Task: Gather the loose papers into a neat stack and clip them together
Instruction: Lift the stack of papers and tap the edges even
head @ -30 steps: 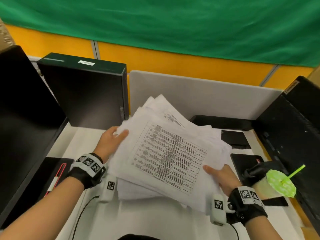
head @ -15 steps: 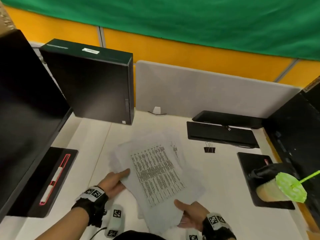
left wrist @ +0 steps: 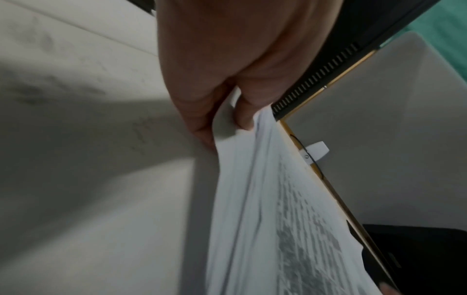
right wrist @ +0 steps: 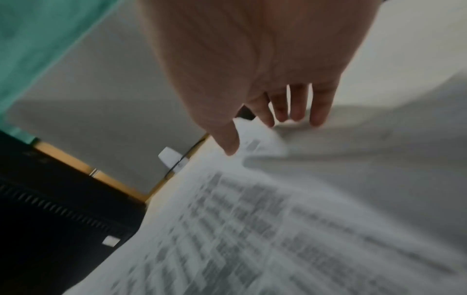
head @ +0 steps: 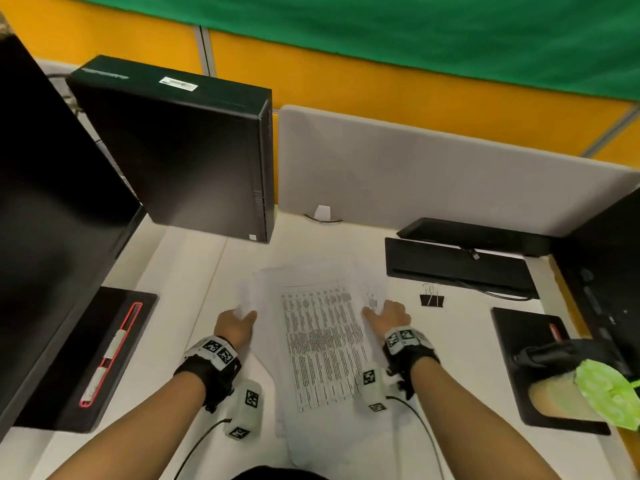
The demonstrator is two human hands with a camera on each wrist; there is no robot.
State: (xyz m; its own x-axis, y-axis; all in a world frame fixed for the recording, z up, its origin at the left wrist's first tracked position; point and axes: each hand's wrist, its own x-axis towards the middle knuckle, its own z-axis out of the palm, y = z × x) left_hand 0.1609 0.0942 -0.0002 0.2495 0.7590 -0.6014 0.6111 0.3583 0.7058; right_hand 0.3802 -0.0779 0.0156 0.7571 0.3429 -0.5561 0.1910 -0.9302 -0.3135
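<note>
A loose pile of white printed papers [head: 318, 341] lies fanned on the white desk [head: 194, 278], directly in front of me. My left hand [head: 247, 315] is at the pile's left edge. In the left wrist view this left hand [left wrist: 227, 123] pinches the edge of the papers [left wrist: 265, 199] between thumb and fingers. My right hand [head: 372, 311] lies against the right edge with its fingers straight. In the right wrist view the right hand [right wrist: 257, 131] touches a sheet corner of the papers [right wrist: 252, 229]. A black binder clip [head: 431, 298] sits on the desk just right of the right hand.
A black computer tower [head: 180, 150] stands behind the pile on the left, beside a monitor [head: 41, 202]. A grey divider [head: 415, 174] closes the back. A black keyboard [head: 457, 268] lies at the back right. A drink cup with a green lid [head: 588, 393] stands at the right.
The pile, held up in the air a second ago, now lies on the desk. Both hands have slid forward along its side edges. The binder clip has come into view.
</note>
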